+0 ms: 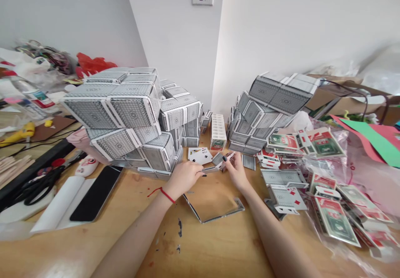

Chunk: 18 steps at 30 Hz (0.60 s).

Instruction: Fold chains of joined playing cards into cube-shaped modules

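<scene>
I have the most room on the bare wood of the table [215,255] between my forearms, on the near side of the low card frame [222,217]. A narrower bare strip runs between my left forearm and the phone [98,194]. Ahead, the left card tower [134,107] and right card tower [259,111] leave me a gap, but a long box [218,128] stands in it. Right of my right forearm, loose cards [289,197] and card boxes [336,222] block sideways passage.
</scene>
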Available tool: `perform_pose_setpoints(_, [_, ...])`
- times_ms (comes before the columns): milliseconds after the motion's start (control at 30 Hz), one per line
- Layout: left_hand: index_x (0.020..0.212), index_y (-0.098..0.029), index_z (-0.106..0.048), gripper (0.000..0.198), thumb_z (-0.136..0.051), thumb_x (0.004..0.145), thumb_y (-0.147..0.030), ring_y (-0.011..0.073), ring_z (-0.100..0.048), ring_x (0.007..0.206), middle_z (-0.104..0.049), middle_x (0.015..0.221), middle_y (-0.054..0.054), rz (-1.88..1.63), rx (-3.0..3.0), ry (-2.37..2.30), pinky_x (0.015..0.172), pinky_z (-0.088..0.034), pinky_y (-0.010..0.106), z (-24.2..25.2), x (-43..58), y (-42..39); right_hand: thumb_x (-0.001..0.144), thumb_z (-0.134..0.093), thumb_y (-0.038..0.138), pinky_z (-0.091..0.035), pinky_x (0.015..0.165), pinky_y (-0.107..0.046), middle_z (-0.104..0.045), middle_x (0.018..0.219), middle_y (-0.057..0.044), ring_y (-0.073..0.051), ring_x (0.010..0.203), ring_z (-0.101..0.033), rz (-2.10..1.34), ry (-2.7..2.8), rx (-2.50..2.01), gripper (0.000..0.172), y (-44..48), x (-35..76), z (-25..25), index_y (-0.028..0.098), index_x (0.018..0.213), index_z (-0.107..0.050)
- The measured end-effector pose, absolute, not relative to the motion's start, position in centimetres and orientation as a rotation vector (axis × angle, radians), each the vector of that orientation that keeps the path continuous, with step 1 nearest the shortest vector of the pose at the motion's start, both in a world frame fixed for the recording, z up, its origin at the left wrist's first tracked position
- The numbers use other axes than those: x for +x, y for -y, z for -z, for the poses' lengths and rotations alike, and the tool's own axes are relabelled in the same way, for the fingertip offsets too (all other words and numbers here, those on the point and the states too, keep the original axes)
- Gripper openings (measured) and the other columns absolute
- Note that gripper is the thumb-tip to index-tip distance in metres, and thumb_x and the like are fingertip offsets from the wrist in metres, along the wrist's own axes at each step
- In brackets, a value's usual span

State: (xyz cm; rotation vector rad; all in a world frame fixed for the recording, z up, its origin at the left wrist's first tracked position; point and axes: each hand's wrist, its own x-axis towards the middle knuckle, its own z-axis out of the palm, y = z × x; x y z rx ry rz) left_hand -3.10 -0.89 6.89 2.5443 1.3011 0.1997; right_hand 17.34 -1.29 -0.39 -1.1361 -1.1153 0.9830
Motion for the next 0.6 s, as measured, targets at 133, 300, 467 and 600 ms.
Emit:
perform_pose_setpoints(133, [0.073, -0.021, -0.064, 0.023, -0.05, 0.086, -0.032, 0.0189, -0.062, 0.079, -0.068, 0.079, 0.003, -0.166, 2.573, -1.331, 0.063, -0.038, 0.026, -7.13, -3.29, 0.87, 0.075, -0.061, 0.043, -0.037, 0.041, -0.02, -0.048, 0.068, 0.008, -0.008, 0.045, -0.045, -1.089, 1.052, -1.038, 0.034, 1.57, 16.98, 0.22, 0.027, 0.09, -0.036])
perform_pose_setpoints(300, [0.074, -0.021, -0.065, 0.023, -0.049, 0.087, -0.031, 0.0183, -0.061, 0.075, -0.068, 0.077, 0.003, -0.209, 2.581, -1.314, 0.062, -0.037, 0.026, -6.91, -3.19, 0.77, 0.073, -0.063, 0.042, -0.042, 0.048, -0.023, -0.049, 0.076, 0.006, -0.008, 0.05, -0.049, -1.102, 0.979, -1.001, 0.034, 1.46, 16.92, -0.11, 0.027, 0.088, -0.036])
perform_pose_setpoints(467, [0.079, -0.022, -0.068, 0.019, -0.05, 0.086, -0.026, 0.017, -0.061, 0.076, -0.07, 0.08, 0.002, -0.287, 2.491, -1.237, 0.066, -0.039, 0.025, -6.3, -3.1, 0.63, 0.072, -0.064, 0.04, -0.036, 0.043, -0.02, -0.047, 0.072, 0.006, -0.007, 0.049, -0.045, -0.973, 1.048, -1.077, 0.032, 1.46, 17.18, -0.28, 0.025, 0.084, -0.039])
perform_pose_setpoints(600, [0.078, -0.022, -0.069, 0.021, -0.049, 0.086, -0.026, 0.0161, -0.06, 0.073, -0.069, 0.077, 0.002, -0.337, 2.421, -1.259, 0.064, -0.038, 0.025, -6.22, -3.32, 0.45, 0.073, -0.064, 0.04, -0.038, 0.044, -0.02, -0.045, 0.066, 0.007, -0.008, 0.048, -0.044, -0.958, 1.057, -1.083, 0.03, 1.42, 17.01, -0.11, 0.025, 0.082, -0.039])
